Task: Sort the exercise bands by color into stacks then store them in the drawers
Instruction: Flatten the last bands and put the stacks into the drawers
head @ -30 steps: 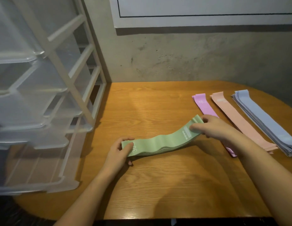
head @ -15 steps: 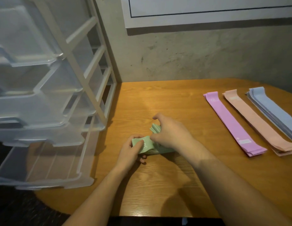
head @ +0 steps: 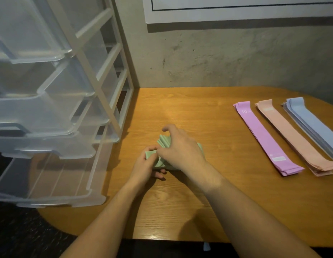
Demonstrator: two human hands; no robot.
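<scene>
While the clear drawers [head: 50, 116] stand pulled out at my far left, the bottom one [head: 48, 181] gaping nearest the tabletop [head: 180, 211], I've got the green bands [head: 163, 143] bunched up right in the middle. My left hand [head: 146, 167] sits palm-in under the near end of the bundle, fingers curled round it, thumb tucked beneath. My right hand [head: 177, 148] comes over the top, wrist arched, knuckles up, fingers pinching the folded layers against the left; the index finger lifts clear and points toward the wall. So both grips are closed on green, tight and narrow. To do this well, I reckon, I want the fold edges lined up and squeezed flat so no single band springs loose, then carry the bundle low across to that open bottom drawer without letting it unroll. Moving right, the purple stack [head: 262, 135] lies flat and untouched, the peach stack [head: 294, 138] just beside it, and the blue stack [head: 311, 123] runs off the right edge. Those three, I judge, wait their turn.
</scene>
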